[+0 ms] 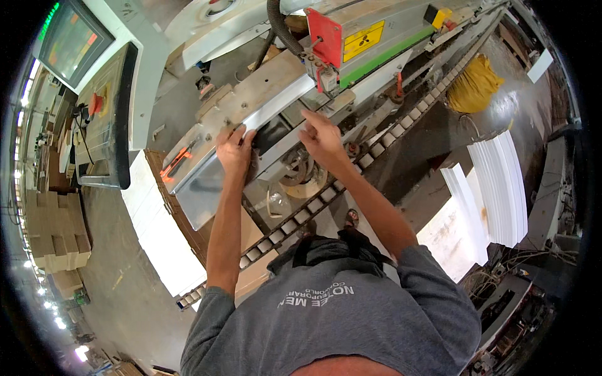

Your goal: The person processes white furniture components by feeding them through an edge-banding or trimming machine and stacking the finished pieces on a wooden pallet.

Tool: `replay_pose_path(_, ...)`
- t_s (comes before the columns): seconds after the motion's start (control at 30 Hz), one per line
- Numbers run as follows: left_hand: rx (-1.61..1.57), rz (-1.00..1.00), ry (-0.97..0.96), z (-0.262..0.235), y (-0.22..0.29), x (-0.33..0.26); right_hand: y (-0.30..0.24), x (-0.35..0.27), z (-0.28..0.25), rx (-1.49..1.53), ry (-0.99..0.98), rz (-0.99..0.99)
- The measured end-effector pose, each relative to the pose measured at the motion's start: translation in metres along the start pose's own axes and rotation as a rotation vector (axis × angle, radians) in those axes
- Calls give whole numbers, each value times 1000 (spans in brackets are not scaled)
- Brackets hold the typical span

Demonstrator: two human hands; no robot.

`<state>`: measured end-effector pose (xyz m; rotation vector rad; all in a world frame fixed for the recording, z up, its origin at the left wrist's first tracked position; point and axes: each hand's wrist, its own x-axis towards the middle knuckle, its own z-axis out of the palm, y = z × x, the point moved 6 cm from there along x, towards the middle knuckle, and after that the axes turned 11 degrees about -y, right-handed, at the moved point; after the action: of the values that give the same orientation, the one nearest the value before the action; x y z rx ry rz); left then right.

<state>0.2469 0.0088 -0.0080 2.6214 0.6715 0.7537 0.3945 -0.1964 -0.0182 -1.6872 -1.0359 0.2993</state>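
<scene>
My left hand (234,151) is at the front metal edge of a machine bed (251,97), beside a dark gap in it. Its fingers are curled in with the thumb close to them; anything between them is too small to make out. My right hand (323,139) hovers further right, over the strip past the dark gap (274,133). There the index finger reaches forward, thumb apart from it, with nothing visible held. Just beyond its fingertips stands a small machine head (321,75) with red parts, below a ribbed grey hose (282,28).
A roller track (301,216) runs diagonally between my body and the machine. An orange-handled knife (175,161) lies on the bed's left end. A control panel (103,119) with a red button stands left. White panels are stacked left (157,219) and right (498,188); a yellow sack (475,84) sits far right.
</scene>
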Motion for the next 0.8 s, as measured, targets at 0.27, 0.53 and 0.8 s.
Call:
replay_pose_path(0.27,-22,101,-3,52,40,43,22,-194,-173,-396,248,297)
replay_pose_path(0.53,-261,154,-136,54,95,16,80,-376,-354,-1084,260,871)
replay_pose_path(0.8,-225,253,-149,46,123,-14,113,-426,-382,-1054,199,680)
